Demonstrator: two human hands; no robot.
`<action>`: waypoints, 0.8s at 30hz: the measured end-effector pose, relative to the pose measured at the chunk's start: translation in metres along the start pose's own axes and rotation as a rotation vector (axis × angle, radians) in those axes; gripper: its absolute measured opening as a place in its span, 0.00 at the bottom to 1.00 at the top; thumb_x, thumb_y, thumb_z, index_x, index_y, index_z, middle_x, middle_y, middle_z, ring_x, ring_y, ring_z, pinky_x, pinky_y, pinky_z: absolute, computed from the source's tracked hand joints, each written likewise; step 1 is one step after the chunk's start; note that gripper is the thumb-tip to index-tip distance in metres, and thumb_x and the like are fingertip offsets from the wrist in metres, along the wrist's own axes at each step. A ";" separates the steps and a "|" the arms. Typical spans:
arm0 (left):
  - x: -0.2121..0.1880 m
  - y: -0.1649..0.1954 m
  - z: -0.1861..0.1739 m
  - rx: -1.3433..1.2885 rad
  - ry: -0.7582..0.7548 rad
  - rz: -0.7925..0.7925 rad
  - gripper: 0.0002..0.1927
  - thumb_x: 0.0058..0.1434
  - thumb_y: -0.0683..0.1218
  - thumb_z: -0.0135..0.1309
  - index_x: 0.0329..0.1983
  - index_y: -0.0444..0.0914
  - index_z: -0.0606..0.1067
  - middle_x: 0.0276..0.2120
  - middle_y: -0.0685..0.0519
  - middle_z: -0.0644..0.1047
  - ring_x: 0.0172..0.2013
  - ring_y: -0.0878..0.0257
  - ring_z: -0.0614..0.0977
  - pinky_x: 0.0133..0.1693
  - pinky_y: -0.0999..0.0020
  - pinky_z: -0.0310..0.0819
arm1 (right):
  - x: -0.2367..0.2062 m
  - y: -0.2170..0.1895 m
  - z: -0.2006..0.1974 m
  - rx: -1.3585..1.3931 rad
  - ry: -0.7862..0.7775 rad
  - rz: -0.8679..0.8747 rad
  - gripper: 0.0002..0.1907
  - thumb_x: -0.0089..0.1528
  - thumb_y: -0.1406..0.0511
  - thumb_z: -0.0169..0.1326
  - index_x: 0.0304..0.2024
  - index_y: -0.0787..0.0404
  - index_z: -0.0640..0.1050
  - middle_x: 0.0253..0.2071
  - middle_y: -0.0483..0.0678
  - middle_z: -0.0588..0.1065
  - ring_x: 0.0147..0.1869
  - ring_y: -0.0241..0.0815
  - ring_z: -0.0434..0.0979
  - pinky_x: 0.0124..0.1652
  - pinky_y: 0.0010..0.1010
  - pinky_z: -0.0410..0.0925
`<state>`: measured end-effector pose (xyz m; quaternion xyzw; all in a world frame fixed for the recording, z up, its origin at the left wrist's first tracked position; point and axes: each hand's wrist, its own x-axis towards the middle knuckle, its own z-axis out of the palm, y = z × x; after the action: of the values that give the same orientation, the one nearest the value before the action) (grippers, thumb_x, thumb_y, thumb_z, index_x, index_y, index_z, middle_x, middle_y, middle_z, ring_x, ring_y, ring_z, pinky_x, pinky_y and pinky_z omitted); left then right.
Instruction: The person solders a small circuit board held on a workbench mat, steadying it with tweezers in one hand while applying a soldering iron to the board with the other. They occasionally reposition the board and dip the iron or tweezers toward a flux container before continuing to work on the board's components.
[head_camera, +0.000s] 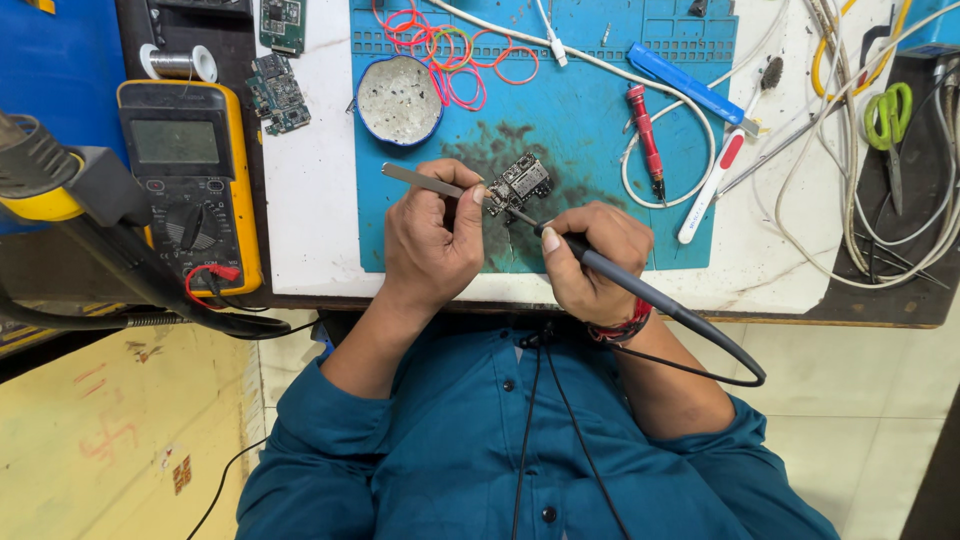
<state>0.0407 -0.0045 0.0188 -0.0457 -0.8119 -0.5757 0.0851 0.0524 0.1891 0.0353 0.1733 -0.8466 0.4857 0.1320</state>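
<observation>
On blue rubbery mat (590, 120): left hand (432, 240) pinches metal tweezers (425, 181) gripping small circuit board (518, 183); right hand (590, 262) grasps slim soldering iron (625, 284).

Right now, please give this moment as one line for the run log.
left hand: holds tweezers on board | right hand: holds soldering iron, tip at board | surface: blue mat
</observation>
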 end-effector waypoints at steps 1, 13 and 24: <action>0.000 0.000 0.000 0.005 0.000 0.006 0.04 0.71 0.39 0.55 0.45 0.34 0.72 0.30 0.53 0.77 0.26 0.68 0.79 0.29 0.71 0.72 | 0.000 0.000 0.000 -0.001 0.000 0.004 0.03 0.61 0.72 0.58 0.33 0.65 0.76 0.26 0.50 0.73 0.27 0.44 0.71 0.30 0.34 0.62; -0.001 -0.002 0.001 -0.003 0.004 0.015 0.04 0.72 0.38 0.54 0.46 0.34 0.71 0.31 0.52 0.77 0.27 0.67 0.79 0.30 0.71 0.74 | -0.002 0.002 0.002 -0.002 0.004 -0.002 0.03 0.61 0.72 0.58 0.33 0.65 0.76 0.26 0.50 0.73 0.26 0.45 0.71 0.30 0.34 0.62; 0.000 -0.002 0.001 0.003 0.005 0.004 0.04 0.71 0.38 0.55 0.45 0.34 0.72 0.30 0.52 0.77 0.26 0.67 0.79 0.29 0.71 0.73 | -0.002 0.002 0.003 0.014 0.010 0.005 0.03 0.61 0.72 0.58 0.33 0.65 0.76 0.26 0.50 0.73 0.26 0.44 0.71 0.30 0.33 0.61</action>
<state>0.0407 -0.0046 0.0163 -0.0459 -0.8125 -0.5745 0.0883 0.0535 0.1882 0.0312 0.1697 -0.8428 0.4929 0.1337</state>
